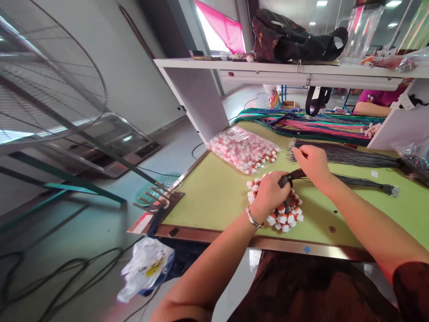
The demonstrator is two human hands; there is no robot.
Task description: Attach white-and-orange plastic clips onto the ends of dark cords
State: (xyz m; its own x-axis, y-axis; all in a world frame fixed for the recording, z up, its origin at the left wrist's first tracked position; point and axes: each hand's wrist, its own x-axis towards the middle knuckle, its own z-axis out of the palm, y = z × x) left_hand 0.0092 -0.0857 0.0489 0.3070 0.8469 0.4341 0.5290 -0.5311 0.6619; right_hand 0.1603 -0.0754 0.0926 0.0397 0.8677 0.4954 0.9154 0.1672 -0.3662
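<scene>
On the green tabletop [201, 197] lies a dark wire bundle with many white and orange connectors [284, 219] at its near end. My left hand [270, 190] is closed around this bundle just behind the connectors. My right hand [313, 163] is closed beside the metal-tipped end of a second dark wire bundle [355, 154]; its fingertips are partly hidden, and what they pinch is too small to name. The first bundle's thin wires [362, 181] run rightward under my right wrist to metal tips.
A clear bag of white and orange connectors [243, 150] lies at the back left. Colored wires [301, 123] stretch below a shelf [284, 67] holding a dark bag [291, 38] and a jug. A fan [50, 76] stands left. A person's arm [372, 109] shows behind.
</scene>
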